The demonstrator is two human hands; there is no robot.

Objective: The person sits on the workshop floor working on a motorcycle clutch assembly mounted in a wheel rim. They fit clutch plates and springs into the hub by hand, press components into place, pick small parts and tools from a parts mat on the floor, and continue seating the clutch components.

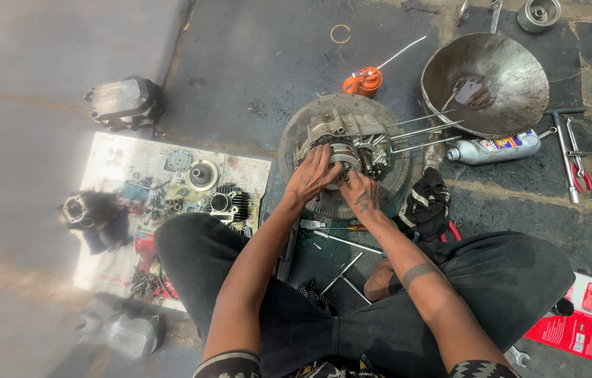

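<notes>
Head view showed the engine case (341, 140) well stripped, cylinder (229, 203) off beside it; left hand (313, 175) and right hand (360, 192) pressed, fingers spread, on its centre

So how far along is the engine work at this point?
Already stripped: a finned cylinder and small parts lie on the sheet, and two covers sit on the floor. In hand: the left hand and right hand both press on the open engine case, which rests on a round disc with its long studs bare. Left: the case itself looks unfinished; whether it is coming apart or going together I cannot tell.
</notes>
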